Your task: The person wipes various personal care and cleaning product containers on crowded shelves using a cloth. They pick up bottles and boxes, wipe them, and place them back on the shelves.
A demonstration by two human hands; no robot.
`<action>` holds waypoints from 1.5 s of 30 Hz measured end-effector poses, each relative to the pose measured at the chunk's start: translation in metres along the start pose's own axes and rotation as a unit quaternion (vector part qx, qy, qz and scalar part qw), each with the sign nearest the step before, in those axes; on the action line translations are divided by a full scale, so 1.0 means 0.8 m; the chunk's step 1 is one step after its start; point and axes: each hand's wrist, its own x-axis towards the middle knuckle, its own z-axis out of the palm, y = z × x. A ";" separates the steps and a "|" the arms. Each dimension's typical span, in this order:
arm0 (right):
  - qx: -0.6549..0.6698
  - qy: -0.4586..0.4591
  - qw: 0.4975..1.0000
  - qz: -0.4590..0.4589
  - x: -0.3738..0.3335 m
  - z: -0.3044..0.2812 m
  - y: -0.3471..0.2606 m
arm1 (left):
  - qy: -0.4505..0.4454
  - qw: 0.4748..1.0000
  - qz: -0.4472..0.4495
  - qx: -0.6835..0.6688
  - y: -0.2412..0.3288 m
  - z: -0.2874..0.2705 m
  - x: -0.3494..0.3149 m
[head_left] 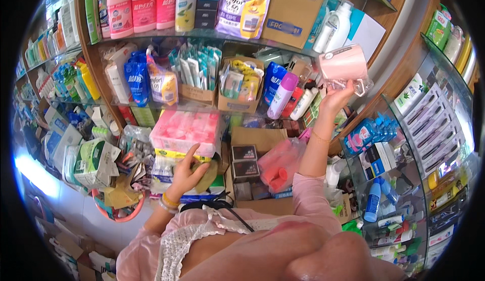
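My right hand (339,99) is raised at the right end of the middle shelf, its fingers closed round the lower part of a pale pink cup (343,62). Crinkled clear plastic shows beneath the cup, by my fingers. Lower down on the left, my left hand (188,174) has its thumb and fingers apart and holds nothing that I can see. It is in front of a stack of soft packs, topped by a pink plastic-wrapped pack (186,129). Beside its fingers is a round olive-coloured thing (208,176), whose kind I cannot make out.
Pink bottles (145,3) and a purple pouch (243,8) line the upper glass shelf. A purple spray can (282,96) stands below. An open cardboard box (262,207) holds small dark boxes and a pink plastic bag (283,167). Toothbrush packs (432,124) hang at the right.
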 end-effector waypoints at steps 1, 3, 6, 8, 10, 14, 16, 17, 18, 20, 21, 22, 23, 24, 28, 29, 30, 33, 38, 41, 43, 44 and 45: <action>-0.004 0.017 1.000 0.004 0.014 0.008 0.004 | 0.019 1.000 -0.015 -0.008 -0.010 -0.004 -0.009; -0.071 0.033 0.997 -0.025 0.039 0.024 0.007 | 0.043 0.998 -0.049 -0.008 -0.022 -0.012 -0.023; -0.106 -0.019 0.994 -0.009 0.057 0.048 0.000 | 0.061 0.993 -0.105 0.008 -0.039 -0.025 -0.039; -0.085 -0.060 0.994 -0.022 0.071 0.067 -0.017 | 0.077 0.988 -0.133 -0.003 -0.040 -0.030 -0.044; -0.044 -0.092 0.992 -0.081 0.098 0.098 -0.029 | 0.092 0.988 -0.125 -0.005 -0.047 -0.031 -0.048; -0.037 -0.119 0.976 -0.180 0.173 0.202 -0.086 | 0.124 0.982 -0.139 0.002 -0.042 -0.047 -0.055; -0.086 -0.113 0.957 -0.251 0.213 0.259 -0.100 | 0.137 0.978 -0.154 0.014 -0.039 -0.052 -0.060; -0.198 -0.111 0.938 -0.261 0.251 0.277 -0.138 | 0.124 0.982 -0.146 0.002 -0.040 -0.043 -0.052; -0.297 -0.108 0.915 -0.249 0.283 0.292 -0.150 | 0.129 0.981 -0.148 0.000 -0.044 -0.038 -0.052; -0.336 -0.048 0.888 -0.311 0.299 0.326 -0.135 | 0.145 0.976 -0.160 0.003 -0.053 -0.036 -0.059; -0.349 -0.023 0.874 -0.337 0.303 0.344 -0.119 | 0.160 0.972 -0.173 0.002 -0.055 -0.038 -0.066; -0.407 -0.014 0.859 -0.311 0.308 0.355 -0.106 | 0.174 0.967 -0.185 0.001 -0.057 -0.038 -0.072; -0.463 -0.005 0.839 -0.285 0.313 0.361 -0.092 | 0.188 0.962 -0.197 -0.002 -0.059 -0.038 -0.077; -0.518 0.004 0.813 -0.264 0.323 0.368 -0.084 | 0.201 0.958 -0.205 -0.010 -0.061 -0.035 -0.080; -0.487 0.027 0.809 -0.327 0.309 0.375 -0.058 | 0.220 0.955 -0.194 0.046 -0.050 -0.034 -0.088; -0.503 0.024 0.783 -0.366 0.314 0.376 -0.046 | 0.232 0.950 -0.203 0.047 -0.050 -0.032 -0.093; -0.512 0.006 0.780 -0.360 0.318 0.371 -0.042 | 0.234 0.950 -0.198 0.054 -0.049 -0.030 -0.093; -0.557 -0.022 0.760 -0.335 0.319 0.362 -0.039 | 0.238 0.949 -0.193 0.073 -0.039 -0.028 -0.092; -0.579 0.023 0.771 -0.264 0.330 0.365 -0.049 | 0.250 0.946 -0.192 0.081 -0.044 -0.023 -0.103; -0.569 -0.005 0.781 -0.257 0.334 0.367 -0.053 | 0.239 0.942 -0.206 0.115 -0.046 -0.020 -0.110; -0.591 -0.030 0.759 -0.272 0.328 0.368 -0.051 | 0.237 0.939 -0.215 0.125 -0.043 -0.019 -0.114; -0.611 -0.040 0.738 -0.284 0.323 0.371 -0.050 | 0.237 0.939 -0.217 0.121 -0.043 -0.018 -0.115; -0.629 -0.049 0.717 -0.296 0.316 0.372 -0.049 | 0.237 0.939 -0.220 0.118 -0.043 -0.018 -0.117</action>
